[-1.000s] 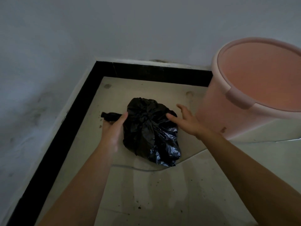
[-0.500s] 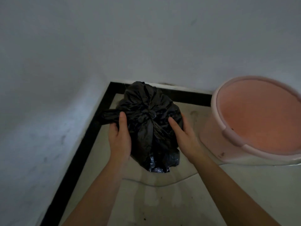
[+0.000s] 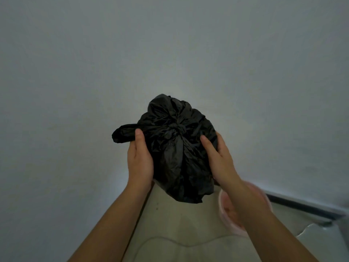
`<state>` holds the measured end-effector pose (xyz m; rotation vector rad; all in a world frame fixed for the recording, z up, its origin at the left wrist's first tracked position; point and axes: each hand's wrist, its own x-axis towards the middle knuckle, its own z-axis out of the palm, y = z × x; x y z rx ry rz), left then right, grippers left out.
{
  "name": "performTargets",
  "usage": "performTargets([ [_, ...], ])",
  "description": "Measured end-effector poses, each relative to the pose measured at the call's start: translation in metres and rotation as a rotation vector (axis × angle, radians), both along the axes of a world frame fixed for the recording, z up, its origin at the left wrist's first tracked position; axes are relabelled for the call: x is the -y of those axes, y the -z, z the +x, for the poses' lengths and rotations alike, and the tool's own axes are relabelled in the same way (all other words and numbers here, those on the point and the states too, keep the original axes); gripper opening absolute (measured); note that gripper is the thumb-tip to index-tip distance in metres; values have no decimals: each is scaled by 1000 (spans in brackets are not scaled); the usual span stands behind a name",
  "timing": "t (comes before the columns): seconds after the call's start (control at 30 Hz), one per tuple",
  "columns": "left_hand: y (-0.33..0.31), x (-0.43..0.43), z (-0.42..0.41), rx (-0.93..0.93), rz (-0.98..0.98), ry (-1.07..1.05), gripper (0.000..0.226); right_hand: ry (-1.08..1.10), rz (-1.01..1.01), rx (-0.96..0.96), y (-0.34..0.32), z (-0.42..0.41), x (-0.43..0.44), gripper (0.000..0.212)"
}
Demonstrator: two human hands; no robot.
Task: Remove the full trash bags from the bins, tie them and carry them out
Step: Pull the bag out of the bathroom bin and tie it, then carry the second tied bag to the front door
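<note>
A single wide-angle camera sat on the person's head and looked forward and somewhat down, so that the pale wall [image 3: 170, 44] filled most of the frame and only a strip of floor [image 3: 179, 242] showed along the bottom edge. It stood close to the work: the left grip [image 3: 140, 167] and right grip [image 3: 221, 163] reached in from the lower corners and met on the black trash bag [image 3: 179, 148] near the centre. The pink bin [image 3: 226, 210] showed low at the right, half hidden.

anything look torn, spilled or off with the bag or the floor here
The trash bag is knotted shut and looks intact between the left hand and right hand, nothing spilling. Only a curved crack-like line runs across the floor below it.
</note>
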<state>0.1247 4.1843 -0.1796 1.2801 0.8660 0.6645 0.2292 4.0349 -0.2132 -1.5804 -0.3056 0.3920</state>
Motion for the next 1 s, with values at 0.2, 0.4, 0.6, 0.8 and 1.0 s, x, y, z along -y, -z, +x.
performTargets([
  [0.2,-213,18,-62,117,118,-38,54,-140,39,133,-225,-34,12,49],
  [0.4,-265,76,-174,150,178,-325,51,-426,132,141,-274,-110,18,49],
  [0.6,-291,162,-349,107,238,-811,31,-978,168,55,-293,-261,1,48],
  [0.8,-331,292,-556,48,327,-1235,21,-1452,172,44,-326,-487,48,51],
  [1.0,-326,462,-767,24,345,-1623,32,-1821,223,55,-333,-744,160,46],
])
